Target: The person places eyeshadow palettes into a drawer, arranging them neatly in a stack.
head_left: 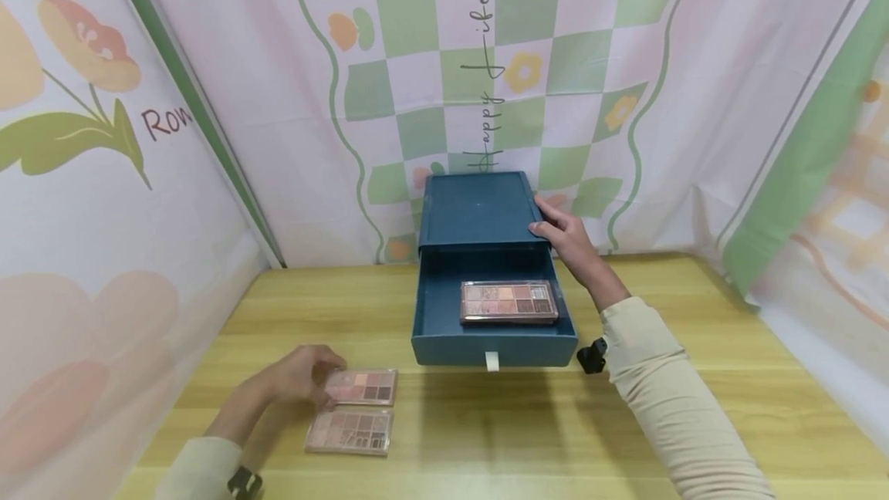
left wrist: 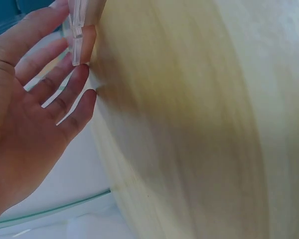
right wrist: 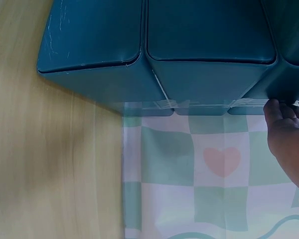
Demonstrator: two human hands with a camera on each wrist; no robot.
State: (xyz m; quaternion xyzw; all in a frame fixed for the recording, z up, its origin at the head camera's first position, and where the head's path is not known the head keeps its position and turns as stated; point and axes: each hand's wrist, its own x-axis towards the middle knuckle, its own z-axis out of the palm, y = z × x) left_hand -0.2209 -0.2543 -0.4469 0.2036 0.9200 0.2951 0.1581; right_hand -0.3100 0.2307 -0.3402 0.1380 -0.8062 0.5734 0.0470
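Observation:
On the table at the left, my left hand [head_left: 305, 376] grips the left end of a clear-lidded eyeshadow palette [head_left: 371, 387], thumb at the near side and fingers at the far side. A second eyeshadow palette [head_left: 350, 432] lies just in front of it. In the left wrist view the palette's edge [left wrist: 77, 50] shows beside my fingers. My right hand [head_left: 571, 245] holds the upper right edge of a dark blue drawer unit [head_left: 479, 207]. Its top drawer [head_left: 444, 349] is pulled out, with a stack of eyeshadow palettes [head_left: 509, 302] at the right inside.
A white pull tab [head_left: 492, 362] hangs on the drawer's front. In the right wrist view, more tiers of the blue unit [right wrist: 94, 40] stand on the wooden table [head_left: 312, 307]. A patterned curtain [head_left: 406, 18] hangs close behind the unit.

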